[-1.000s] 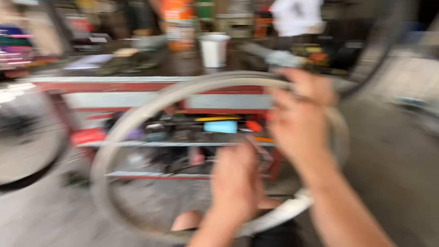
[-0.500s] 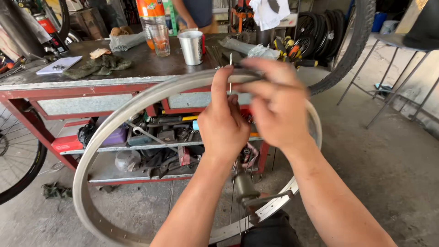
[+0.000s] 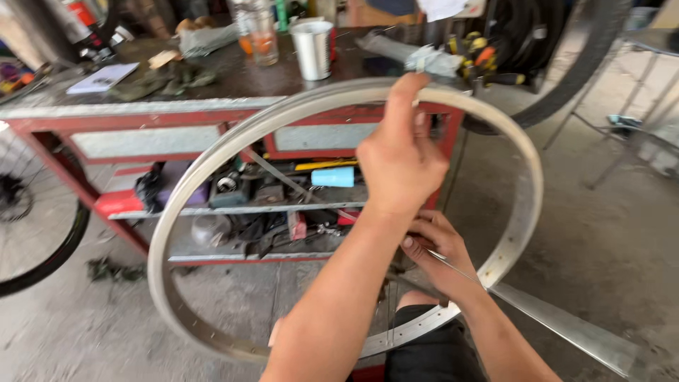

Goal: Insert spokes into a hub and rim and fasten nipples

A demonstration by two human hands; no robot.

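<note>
**Lacing a spoke into the rim**

Left hand point(image 3: 399, 159) pinches the top of the bare rim point(image 3: 527, 205), fingers closed on its edge. Right hand point(image 3: 438, 255) sits low inside the rim, closed around a thin spoke point(image 3: 453, 265) near the hub area. Rim stands upright before the workbench point(image 3: 141, 106). Judgement: the spoke tip needs lining up with a rim hole.

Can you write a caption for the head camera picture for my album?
A person's left hand grips the top of a bare silver bicycle rim while the right hand pinches a thin spoke near the middle.
</note>
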